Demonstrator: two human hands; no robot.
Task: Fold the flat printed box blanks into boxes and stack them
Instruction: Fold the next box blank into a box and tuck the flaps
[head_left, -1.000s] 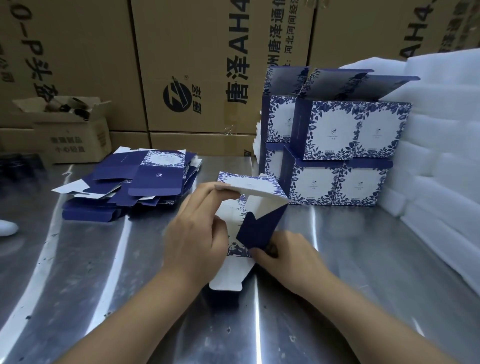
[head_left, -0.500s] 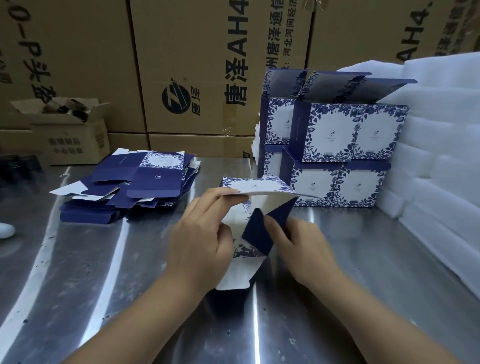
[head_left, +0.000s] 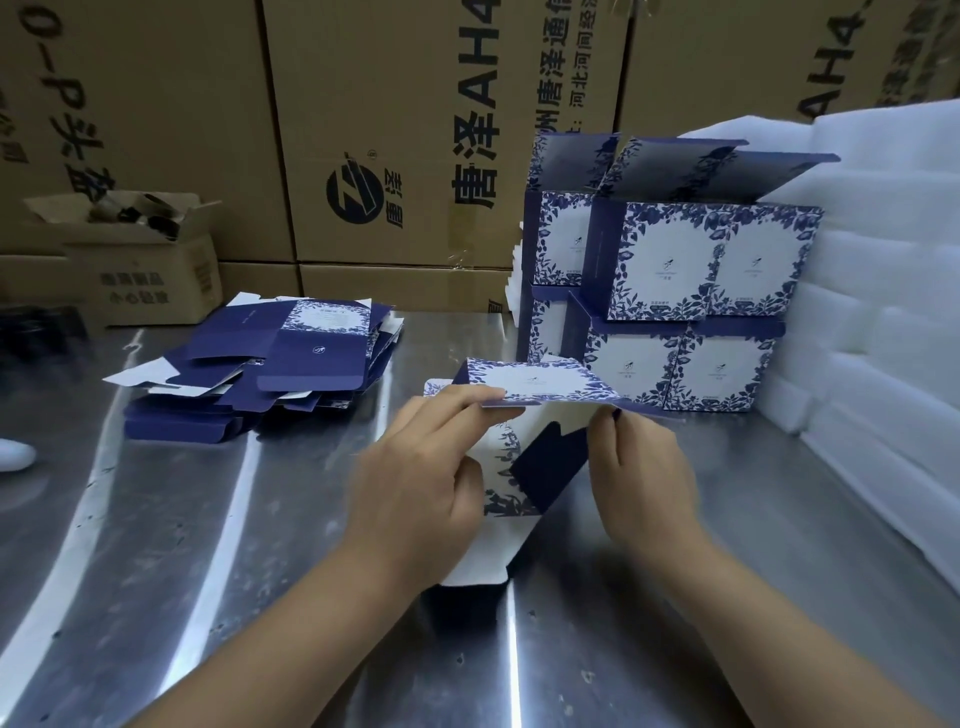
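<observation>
A half-formed blue and white box blank (head_left: 540, 384) stands between my hands in the middle of the steel table (head_left: 208, 545). My left hand (head_left: 421, 483) pinches its left wall, fingers over the top panel's edge. My right hand (head_left: 641, 478) grips the right wall near the top corner. A dark blue inner flap (head_left: 548, 465) shows inside, and a white bottom flap (head_left: 480, 561) lies toward me. A pile of flat blanks (head_left: 270, 364) lies at the left rear. Folded boxes (head_left: 675, 306) stand stacked two high at the right rear, upper lids open.
White foam sheets (head_left: 878, 322) are piled along the right side. Large brown cartons (head_left: 395, 130) wall off the back. A small open carton (head_left: 140, 260) sits at the back left. A white object (head_left: 13, 454) pokes in at the left edge.
The blank has opened wider into a box shape. My right hand climbed from the lower right corner up to the top right edge. My left hand kept its grip.
</observation>
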